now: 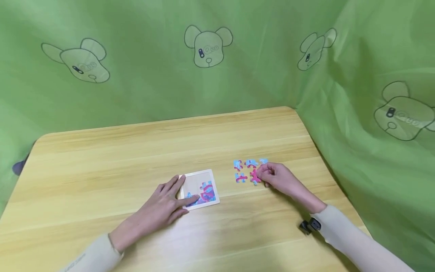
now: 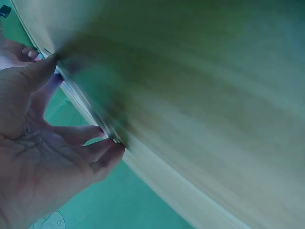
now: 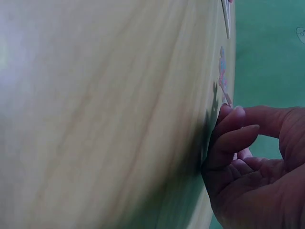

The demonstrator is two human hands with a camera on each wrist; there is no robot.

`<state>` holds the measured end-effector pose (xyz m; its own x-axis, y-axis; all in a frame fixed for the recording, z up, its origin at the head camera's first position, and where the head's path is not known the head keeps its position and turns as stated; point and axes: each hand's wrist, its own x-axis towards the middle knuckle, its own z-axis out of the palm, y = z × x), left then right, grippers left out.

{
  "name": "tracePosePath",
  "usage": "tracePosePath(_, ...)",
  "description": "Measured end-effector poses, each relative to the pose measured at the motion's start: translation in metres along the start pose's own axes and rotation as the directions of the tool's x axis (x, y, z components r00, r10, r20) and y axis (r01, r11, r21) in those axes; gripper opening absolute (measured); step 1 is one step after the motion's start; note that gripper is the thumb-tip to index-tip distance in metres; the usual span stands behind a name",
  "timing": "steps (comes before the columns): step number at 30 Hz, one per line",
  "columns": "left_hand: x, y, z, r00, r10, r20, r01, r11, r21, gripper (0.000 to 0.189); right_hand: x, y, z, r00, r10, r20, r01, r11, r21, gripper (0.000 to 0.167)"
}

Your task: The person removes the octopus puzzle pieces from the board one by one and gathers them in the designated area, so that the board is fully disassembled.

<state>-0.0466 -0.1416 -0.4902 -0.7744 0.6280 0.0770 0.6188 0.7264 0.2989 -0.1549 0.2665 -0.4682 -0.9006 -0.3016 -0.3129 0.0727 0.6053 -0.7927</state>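
A small puzzle tray (image 1: 215, 186) with a pale wooden rim lies flat on the table, with joined pink, purple and blue pieces (image 1: 208, 193) along its bottom and lower right. My left hand (image 1: 159, 206) rests on the tray's left side, fingers spread, one of them across the joined pieces. To the right of the tray, my right hand (image 1: 278, 178) pinches a pink puzzle piece (image 1: 254, 176) between thumb and fingertips. The right wrist view shows that piece (image 3: 228, 97) tilted at the fingertips, just off the wood or barely touching it; I cannot tell which.
Several loose puzzle pieces (image 1: 251, 163) lie around the right fingers, one (image 1: 241, 177) nearer the tray. The wooden table (image 1: 136, 151) has rounded far corners. Green cloth (image 1: 153, 83) with printed bear heads hangs behind it and along the right.
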Motion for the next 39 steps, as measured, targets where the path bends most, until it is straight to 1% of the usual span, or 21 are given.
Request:
tracePosePath(6,-0.002,-0.001,-0.004,1.000,-0.016,0.012,0.016,1.000,-0.011,0.047,0.008,0.001,0.004,1.000,-0.005,-0.009,0.004,0.998,-0.062,0.019)
tracePosePath(10,-0.002,-0.002,-0.006,1.000,-0.018,0.015,0.018,1.000,-0.009,0.048,0.011,0.001,0.005,1.000,-0.019,-0.015,0.018,0.997,-0.077,0.020)
tracePosePath(13,-0.002,-0.001,-0.005,1.000,-0.017,0.021,0.018,1.000,-0.014,0.048,0.010,0.002,0.006,1.000,-0.023,-0.018,0.022,0.997,-0.075,0.021)
tracePosePath(17,-0.001,0.000,-0.003,1.000,-0.012,0.028,0.013,1.000,-0.022,0.048,0.002,0.005,0.005,0.998,-0.053,-0.036,0.049,0.992,-0.114,0.024)
tracePosePath(19,-0.001,0.001,-0.002,1.000,-0.011,0.028,0.011,1.000,-0.021,0.048,-0.003,0.006,0.006,0.995,-0.090,-0.035,0.084,0.985,-0.153,0.029)
tracePosePath(22,-0.001,0.003,0.000,1.000,-0.009,0.020,0.010,1.000,-0.018,0.048,-0.009,0.006,0.007,0.990,-0.143,-0.013,0.137,0.968,-0.212,0.037)
tracePosePath(24,-0.001,0.004,0.002,1.000,-0.010,0.017,0.011,1.000,-0.022,0.048,-0.011,0.005,0.008,0.985,-0.174,-0.005,0.167,0.953,-0.253,0.037)
tracePosePath(27,-0.002,0.006,0.004,1.000,-0.012,0.019,0.013,1.000,-0.027,0.048,-0.013,0.005,0.010,0.983,-0.184,-0.004,0.175,0.942,-0.285,0.034)
tracePosePath(31,-0.003,0.007,0.005,1.000,-0.013,0.015,0.013,1.000,-0.023,0.047,-0.013,0.005,0.011,0.984,-0.176,-0.009,0.166,0.943,-0.287,0.034)
tracePosePath(35,-0.002,0.006,0.003,1.000,-0.006,-0.003,0.006,1.000,-0.016,0.047,-0.010,0.005,0.011,0.983,-0.182,-0.010,0.172,0.944,-0.280,0.038)
tracePosePath(39,0.000,0.003,-0.001,1.000,-0.006,-0.008,0.005,1.000,-0.009,0.047,-0.010,0.004,0.012,0.981,-0.192,-0.040,0.175,0.949,-0.264,0.040)
